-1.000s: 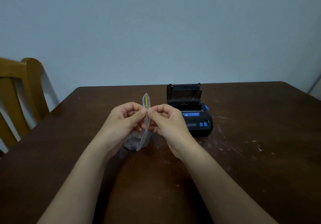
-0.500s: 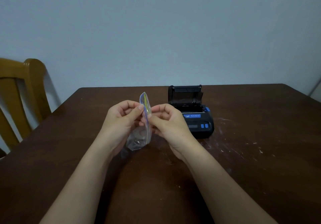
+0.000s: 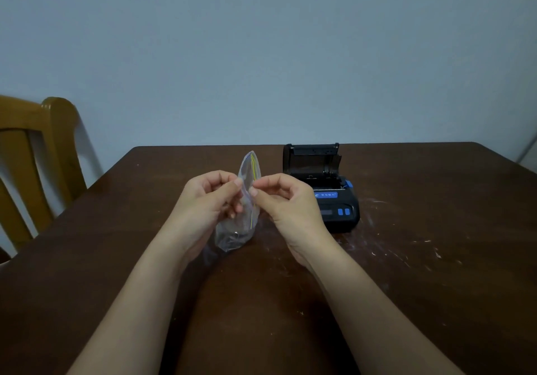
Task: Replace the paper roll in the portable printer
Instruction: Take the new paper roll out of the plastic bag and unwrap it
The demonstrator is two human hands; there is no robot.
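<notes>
Nearest us, our left hand (image 3: 209, 200) and right hand (image 3: 286, 200) each pinch one lip of the zip bag (image 3: 239, 217), both grips closed on plastic to peel the seal apart. Its mouth gapes a touch wider than a moment ago. The roll inside is only dimly visible. At one o'clock, the printer (image 3: 322, 188) sits lid-up on the surface (image 3: 436, 258), awaiting paper.

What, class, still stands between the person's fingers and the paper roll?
The clear zip bag: both the left hand and the right hand pinch its top edge, and its contents sit inside. The printer stands lid-up beyond.
</notes>
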